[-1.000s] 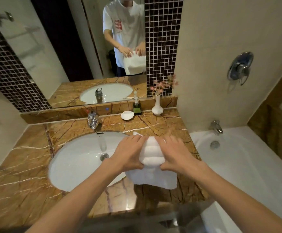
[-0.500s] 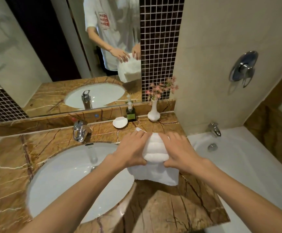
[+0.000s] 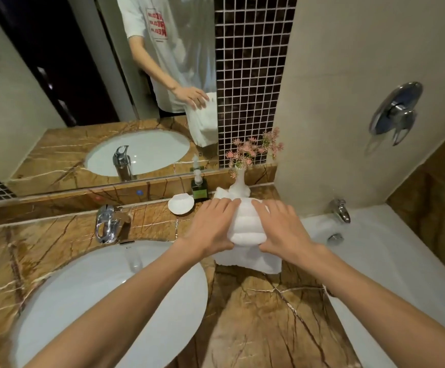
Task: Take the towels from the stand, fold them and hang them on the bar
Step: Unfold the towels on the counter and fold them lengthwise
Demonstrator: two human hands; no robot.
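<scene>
A white towel (image 3: 246, 229) is held up above the brown marble counter (image 3: 264, 314), draped over both hands so a folded hump shows between them and a flap hangs below. My left hand (image 3: 210, 227) grips its left side, thumb tucked under the fold. My right hand (image 3: 282, 229) grips the right side the same way. The mirror shows the towel hanging from the hands. Neither a towel stand nor a bar is in view.
A white sink (image 3: 104, 309) with a chrome tap (image 3: 106, 223) lies to the left. At the counter's back stand a white soap dish (image 3: 181, 204), a green pump bottle (image 3: 199, 185) and a white vase of pink flowers (image 3: 240, 179). A bathtub (image 3: 391, 261) lies to the right.
The view has swung forward and right, closer to the counter. Both hands keep the same hold on the towel and have carried it nearer the vase.
</scene>
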